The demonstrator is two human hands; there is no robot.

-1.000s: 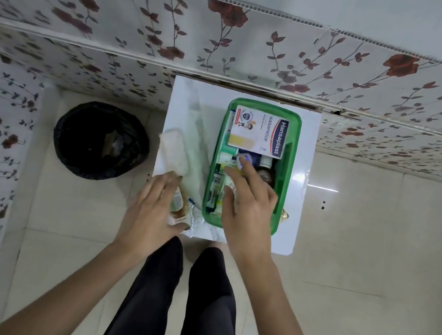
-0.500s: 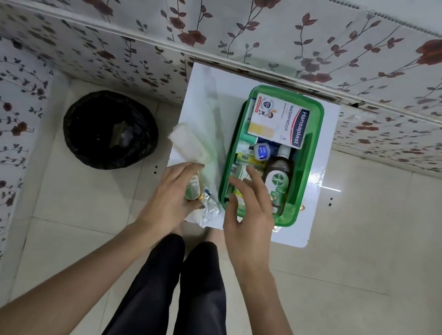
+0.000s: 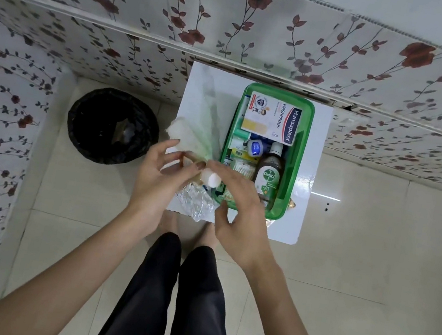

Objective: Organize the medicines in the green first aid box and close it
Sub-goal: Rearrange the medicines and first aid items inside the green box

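Our left hand (image 3: pixel 155 177) has lifted the small white-capped bottle (image 3: pixel 210 178) off the counter (image 3: pixel 312 165)'s near-left corner, and our right hand (image 3: pixel 239 208), half a second ago inside the green first aid box (image 3: pixel 303 140), now meets it there with its fingers closing on the bottle, which both hands grip. We judge it goes into the still-open box by the Dettol bottle (image 3: pixel 270 172).
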